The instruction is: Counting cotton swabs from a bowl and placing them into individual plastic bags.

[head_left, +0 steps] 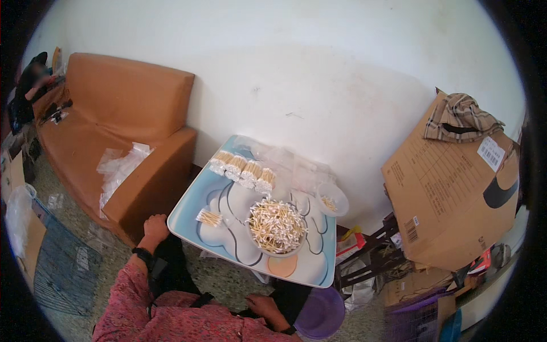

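My left hand (155,229) rests by my knee, beside the table's left front corner; its fingers bend away, so their closure is unclear. My right hand (264,309) lies on my right thigh, fingers loosely extended, holding nothing. In front of me stands a small table (191,219) with a cartoon-patterned top. A round bowl heaped with loose cotton swabs (277,226) sits near its middle. To the left lies a small bundle of cotton swabs (209,218). Several bagged swab bundles (242,171) stand in a row behind. A translucent tub (336,199) at the right holds a few swabs.
Clear plastic bags (290,168) lie along the table's far edge. A brown sofa (128,94) with plastic bags on it stands left. At right, a large cardboard box (450,188) carries a plaid cap (462,118). A purple basin (322,313) sits below. Another person (31,91) is far left.
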Demonstrator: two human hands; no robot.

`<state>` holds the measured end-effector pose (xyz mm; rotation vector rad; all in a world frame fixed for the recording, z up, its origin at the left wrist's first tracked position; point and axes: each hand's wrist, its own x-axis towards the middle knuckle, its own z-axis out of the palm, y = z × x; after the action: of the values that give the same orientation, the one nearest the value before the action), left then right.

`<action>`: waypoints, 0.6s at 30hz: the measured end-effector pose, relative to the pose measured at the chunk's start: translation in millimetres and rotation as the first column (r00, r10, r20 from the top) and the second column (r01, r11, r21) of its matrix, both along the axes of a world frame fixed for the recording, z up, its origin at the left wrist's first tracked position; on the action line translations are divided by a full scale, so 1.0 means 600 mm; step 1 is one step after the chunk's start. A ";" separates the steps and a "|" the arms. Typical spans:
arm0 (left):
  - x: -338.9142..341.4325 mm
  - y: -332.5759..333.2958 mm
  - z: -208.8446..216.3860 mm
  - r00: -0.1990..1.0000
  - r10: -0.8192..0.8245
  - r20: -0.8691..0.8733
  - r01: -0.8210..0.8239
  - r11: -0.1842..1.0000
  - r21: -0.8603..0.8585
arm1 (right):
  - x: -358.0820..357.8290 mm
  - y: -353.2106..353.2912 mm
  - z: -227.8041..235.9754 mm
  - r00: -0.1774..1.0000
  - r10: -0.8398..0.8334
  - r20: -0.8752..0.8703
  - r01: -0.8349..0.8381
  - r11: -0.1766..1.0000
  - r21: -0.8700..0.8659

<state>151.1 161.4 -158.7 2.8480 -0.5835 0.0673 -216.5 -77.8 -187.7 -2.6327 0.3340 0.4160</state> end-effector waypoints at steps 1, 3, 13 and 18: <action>0.001 -0.002 0.000 1.000 0.002 -0.018 -0.002 1.000 -0.005 | -0.002 -0.003 -0.007 0.999 0.016 0.040 -0.016 1.000 0.003; 0.001 0.000 -0.003 0.999 0.004 -0.040 -0.005 1.000 -0.011 | -0.004 -0.006 -0.010 0.998 0.029 0.053 -0.030 0.999 0.018; 0.003 -0.002 -0.011 0.999 0.044 -0.003 -0.044 0.998 -0.041 | 0.002 0.004 -0.006 0.998 0.055 0.001 -0.055 0.998 -0.032; -0.004 -0.003 -0.001 1.000 0.029 -0.006 -0.029 0.998 -0.058 | 0.012 0.008 0.006 0.995 0.014 -0.096 -0.016 1.000 -0.024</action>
<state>148.9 159.5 -159.0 2.7997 -0.5310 0.0809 -209.0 -72.9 -184.2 -2.6462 0.3518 0.5476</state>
